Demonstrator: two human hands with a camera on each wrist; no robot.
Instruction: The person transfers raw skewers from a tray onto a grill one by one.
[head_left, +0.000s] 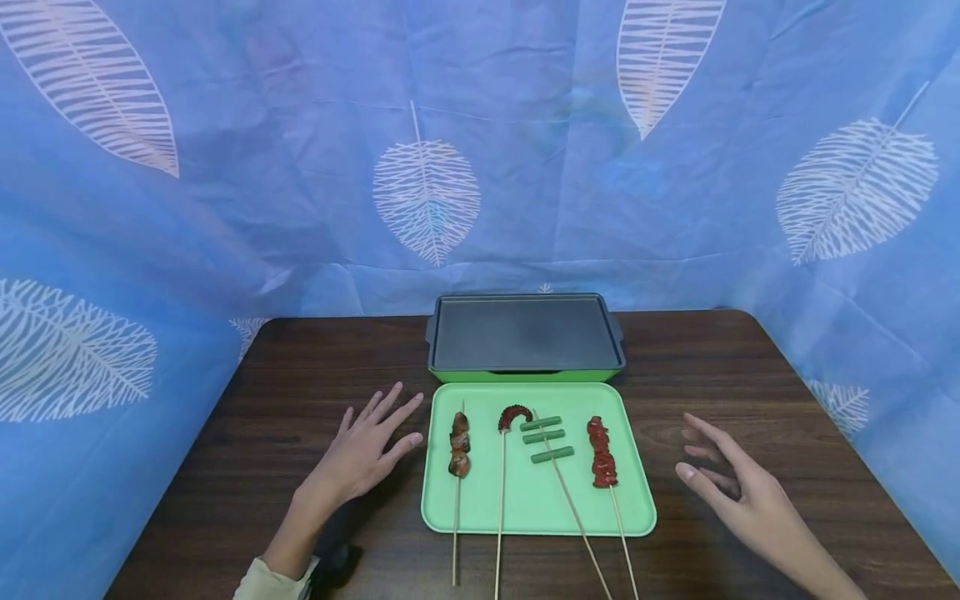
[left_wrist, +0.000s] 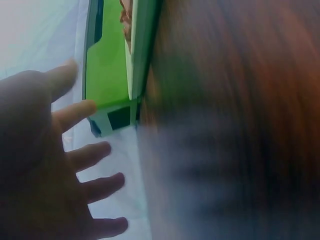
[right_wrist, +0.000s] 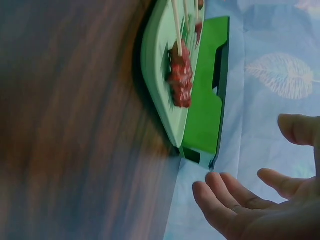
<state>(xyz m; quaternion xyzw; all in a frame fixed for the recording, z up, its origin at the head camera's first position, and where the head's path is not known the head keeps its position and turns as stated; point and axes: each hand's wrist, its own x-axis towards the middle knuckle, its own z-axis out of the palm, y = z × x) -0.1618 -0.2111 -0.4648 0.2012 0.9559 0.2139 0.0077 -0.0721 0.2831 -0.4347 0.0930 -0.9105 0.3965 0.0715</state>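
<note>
Skewers [head_left: 602,457] should handle light and stiff; grip sticks [head_left: 455,554] at the tray's [head_left: 540,510] six o'clock. Your left hand [head_left: 366,452] and right hand [head_left: 741,490] spread, empty, at nine and three.

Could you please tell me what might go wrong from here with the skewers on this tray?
1. All four skewers overhang the near rim of the light green tray, so the pale sleeve could snag a stick in passing and drag it.
2. The tentacle skewer lies very close to the green-rod skewer, so lifting one may disturb the other.
3. The tray sits close before the griddle, so a forward push might bump it.
</note>
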